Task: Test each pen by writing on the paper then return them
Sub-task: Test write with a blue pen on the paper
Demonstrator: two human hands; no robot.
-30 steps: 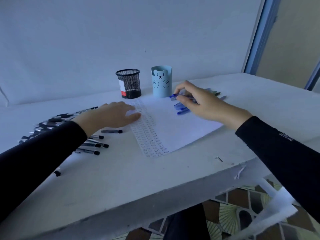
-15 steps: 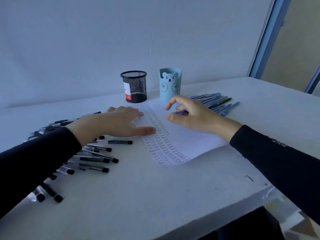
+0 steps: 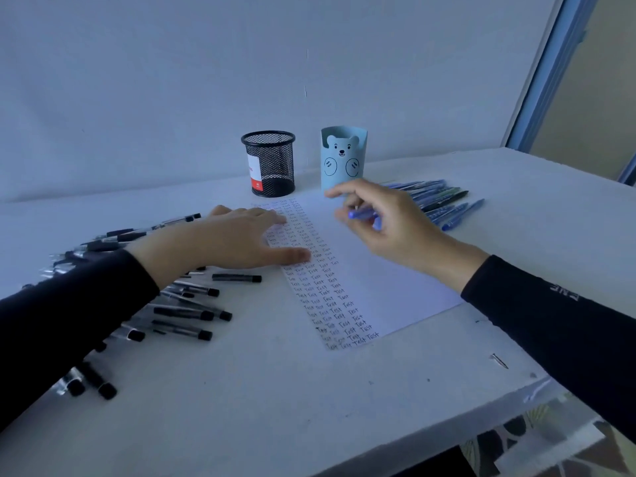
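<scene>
Black pens (image 3: 186, 313): loose heap on the bench (image 3: 275, 407) at nine o'clock of the paper (image 3: 371, 277), some under the left sleeve (image 3: 69, 321); a forearm sweep could roll them off the near edge.
Left hand (image 3: 234, 242): flat, fingers spread, pressing the paper's nine o'clock side over written "Test" rows; wet ink may smear, and lifting lets the paper skid.
Right hand (image 3: 389, 225): curled round a blue pen (image 3: 361, 214) above the paper's twelve o'clock end; grip looks unsettled and tip direction is unclear, so a fumble or a capped stroke is possible.
Blue pens (image 3: 437, 201): heap at two o'clock; tested ones may mix with untested.
</scene>
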